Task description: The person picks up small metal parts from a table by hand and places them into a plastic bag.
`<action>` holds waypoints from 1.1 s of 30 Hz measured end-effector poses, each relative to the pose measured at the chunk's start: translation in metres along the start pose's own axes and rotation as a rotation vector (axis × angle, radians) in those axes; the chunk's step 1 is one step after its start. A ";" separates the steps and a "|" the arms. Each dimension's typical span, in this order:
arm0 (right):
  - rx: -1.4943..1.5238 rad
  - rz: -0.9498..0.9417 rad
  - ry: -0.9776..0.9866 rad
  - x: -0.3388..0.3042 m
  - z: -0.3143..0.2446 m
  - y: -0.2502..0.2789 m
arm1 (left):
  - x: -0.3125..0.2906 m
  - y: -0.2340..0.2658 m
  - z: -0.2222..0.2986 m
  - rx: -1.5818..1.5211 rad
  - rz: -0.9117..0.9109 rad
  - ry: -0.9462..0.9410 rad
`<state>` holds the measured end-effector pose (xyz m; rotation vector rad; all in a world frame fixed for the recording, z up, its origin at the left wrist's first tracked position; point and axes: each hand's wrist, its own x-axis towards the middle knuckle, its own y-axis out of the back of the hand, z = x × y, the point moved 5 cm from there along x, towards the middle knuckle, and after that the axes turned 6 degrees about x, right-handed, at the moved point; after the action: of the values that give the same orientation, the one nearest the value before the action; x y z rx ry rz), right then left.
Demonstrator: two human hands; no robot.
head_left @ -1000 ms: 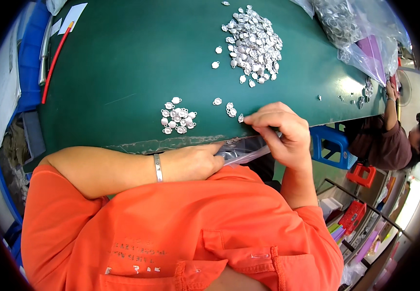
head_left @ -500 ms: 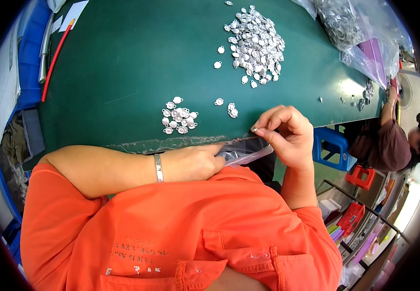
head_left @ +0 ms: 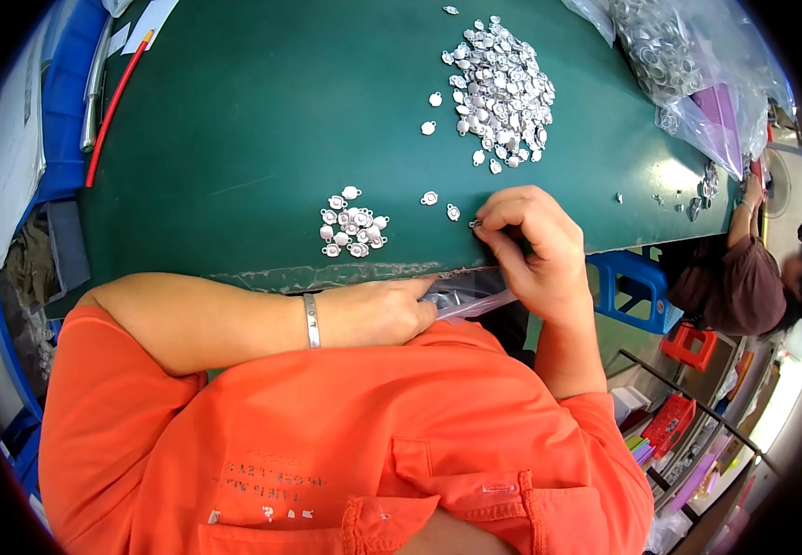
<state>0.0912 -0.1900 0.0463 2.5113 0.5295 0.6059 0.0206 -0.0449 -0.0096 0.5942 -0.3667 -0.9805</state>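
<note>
My right hand (head_left: pixel 542 254) reaches over the table's front edge, thumb and forefinger pinched on a small silver metal charm (head_left: pixel 474 224) with a loop. Just left of those fingers lie two single charms (head_left: pixel 453 213), apart from each other. My left hand (head_left: pixel 392 311) is at the table edge, its fingers closed at the mouth of a clear plastic bag (head_left: pixel 480 302); the fingertips are partly hidden. Farther left on the green tabletop is a small group of charms (head_left: pixel 353 227). A large heap of the same charms (head_left: pixel 507 92) spreads at the far side.
A red pencil-like stick (head_left: pixel 116 116) and a metal rod (head_left: pixel 93 106) lie at the left beside a blue bin (head_left: pixel 61 120). Clear bags of metal rings (head_left: pixel 655 55) sit at the far right. Beyond are a blue stool (head_left: pixel 637 287) and a co-worker (head_left: pixel 743 287).
My right hand has moved from above the bag up and left onto the tabletop. One of two adjacent charms there is now between its fingers. My left hand stays at the bag.
</note>
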 end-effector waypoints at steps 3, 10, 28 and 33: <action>0.031 0.013 -0.079 -0.005 0.005 0.011 | 0.000 0.001 0.001 0.003 -0.009 0.001; 0.717 0.151 -0.508 -0.019 0.024 0.013 | 0.001 0.001 0.000 0.028 -0.006 -0.010; -0.184 0.073 -0.024 -0.005 -0.005 -0.005 | 0.001 0.002 0.001 0.018 -0.035 -0.002; 0.047 0.185 -0.250 -0.013 -0.003 -0.001 | 0.000 0.003 0.002 0.020 -0.020 0.007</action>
<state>0.0790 -0.1942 0.0447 2.6492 0.2231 0.3400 0.0219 -0.0445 -0.0066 0.6197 -0.3655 -0.9945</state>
